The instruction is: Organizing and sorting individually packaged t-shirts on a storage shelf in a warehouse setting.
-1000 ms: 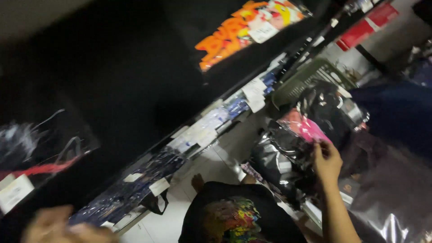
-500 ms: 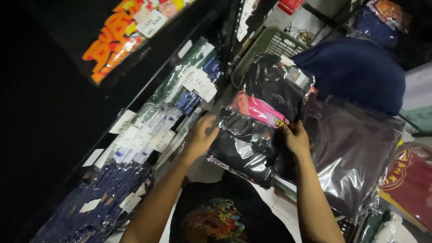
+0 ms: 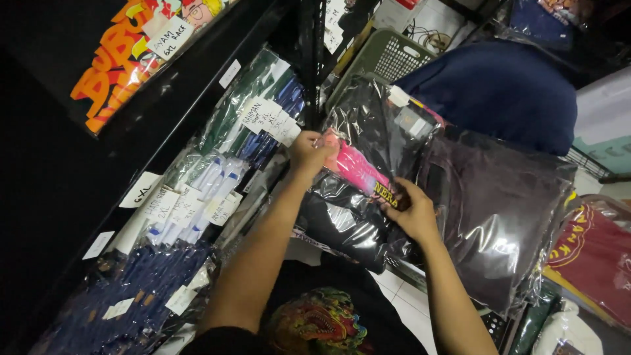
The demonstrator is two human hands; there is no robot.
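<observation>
A black folded garment in a clear plastic bag [image 3: 368, 131], with a pink printed strip [image 3: 355, 169] across it, is held up in front of me. My left hand [image 3: 309, 152] grips its left edge beside the pink strip. My right hand [image 3: 413, 212] presses on its lower front, fingers spread over the plastic. A second bagged black garment [image 3: 345, 227] lies just below the first, under both wrists. A larger dark brown bagged garment [image 3: 499, 204] sits behind and to the right.
A black shelf at left holds rows of bagged shirts with white paper labels [image 3: 197, 190] and navy bagged ones [image 3: 138, 289]. An orange-print bagged shirt [image 3: 125, 59] hangs above. A green plastic basket [image 3: 388, 62], a blue cloth pile [image 3: 499, 92] and a red bagged shirt [image 3: 595, 256] surround the stack.
My left hand has come up from the lower left to grip the bagged garment. The view has swung closer onto the stack, and my right hand has slid lower on the plastic.
</observation>
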